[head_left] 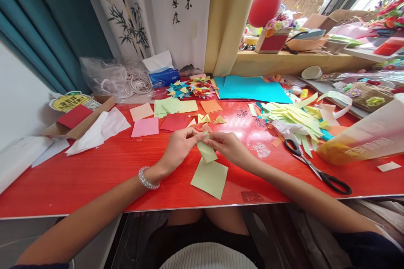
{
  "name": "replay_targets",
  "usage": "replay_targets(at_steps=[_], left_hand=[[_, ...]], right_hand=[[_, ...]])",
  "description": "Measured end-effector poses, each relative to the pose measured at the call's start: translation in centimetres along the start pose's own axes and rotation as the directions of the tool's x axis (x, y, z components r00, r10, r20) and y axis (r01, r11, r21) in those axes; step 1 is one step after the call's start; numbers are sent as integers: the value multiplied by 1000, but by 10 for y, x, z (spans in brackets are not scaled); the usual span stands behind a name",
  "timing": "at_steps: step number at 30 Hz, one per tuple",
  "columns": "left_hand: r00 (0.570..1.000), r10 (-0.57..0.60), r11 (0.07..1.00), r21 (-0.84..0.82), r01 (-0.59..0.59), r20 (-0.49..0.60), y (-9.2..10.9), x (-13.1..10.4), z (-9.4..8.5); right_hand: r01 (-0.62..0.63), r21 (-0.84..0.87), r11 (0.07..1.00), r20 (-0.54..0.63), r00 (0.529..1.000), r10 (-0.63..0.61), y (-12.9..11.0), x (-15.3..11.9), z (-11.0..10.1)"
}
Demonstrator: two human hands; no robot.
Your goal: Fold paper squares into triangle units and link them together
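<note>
Between my two hands is a folded piece of light green paper point(207, 152), held up just above the red table point(94, 176). My left hand point(180, 143) pinches its top edge from the left, and my right hand point(227, 145) grips it from the right with bent fingers. Below it a flat square of light green paper point(210, 178) lies near the table's front edge. Just beyond my fingers sit small folded yellow paper pieces point(220, 120). A silvery bracelet point(148, 178) circles my left wrist.
Stacks of square paper, pink point(145, 127), red point(174, 122) and orange point(211, 106), lie behind my hands. Black-handled scissors point(317, 168) rest at right beside cut paper strips point(293, 117) and a plastic cup point(366, 134). A cardboard box point(82, 119) stands left.
</note>
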State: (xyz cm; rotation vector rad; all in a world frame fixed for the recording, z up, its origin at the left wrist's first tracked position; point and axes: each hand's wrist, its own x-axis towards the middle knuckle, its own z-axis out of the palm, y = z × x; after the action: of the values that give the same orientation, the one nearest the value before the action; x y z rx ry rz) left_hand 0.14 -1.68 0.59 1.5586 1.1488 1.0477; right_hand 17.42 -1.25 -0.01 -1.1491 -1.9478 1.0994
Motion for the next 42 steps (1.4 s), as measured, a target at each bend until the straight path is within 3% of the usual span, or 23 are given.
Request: replay_targets(at_steps=[3, 8, 16, 23, 29, 36, 39, 42], left_hand=[[999, -3, 1000, 4, 3, -34, -1, 2, -2], [998, -1, 1000, 12, 1, -56, -4, 5, -4], [1000, -16, 999, -33, 15, -23, 0, 6, -5], [996, -72, 996, -55, 68, -59, -4, 9, -7], [999, -48, 989, -138, 46, -16, -7, 9, -8], [1000, -29, 999, -36, 29, 0, -4, 9, -6], [997, -75, 996, 57, 75, 4, -4, 8, -6], [997, -69, 992, 103, 71, -20, -5, 7, -5]], right_hand=[[-40, 58, 998, 67, 997, 36, -1, 0, -1], [-191, 341, 920, 203, 971, 127, -4, -1, -1], [-240, 455, 858, 195, 967, 167, -6, 2, 0], [-247, 432, 867, 179, 966, 186, -3, 3, 0], [-198, 397, 896, 165, 976, 142, 5, 4, 0], [-172, 377, 910, 116, 984, 137, 2, 3, 0], [-105, 262, 959, 43, 994, 97, 2, 2, 1], [-101, 230, 968, 65, 994, 89, 3, 1, 1]])
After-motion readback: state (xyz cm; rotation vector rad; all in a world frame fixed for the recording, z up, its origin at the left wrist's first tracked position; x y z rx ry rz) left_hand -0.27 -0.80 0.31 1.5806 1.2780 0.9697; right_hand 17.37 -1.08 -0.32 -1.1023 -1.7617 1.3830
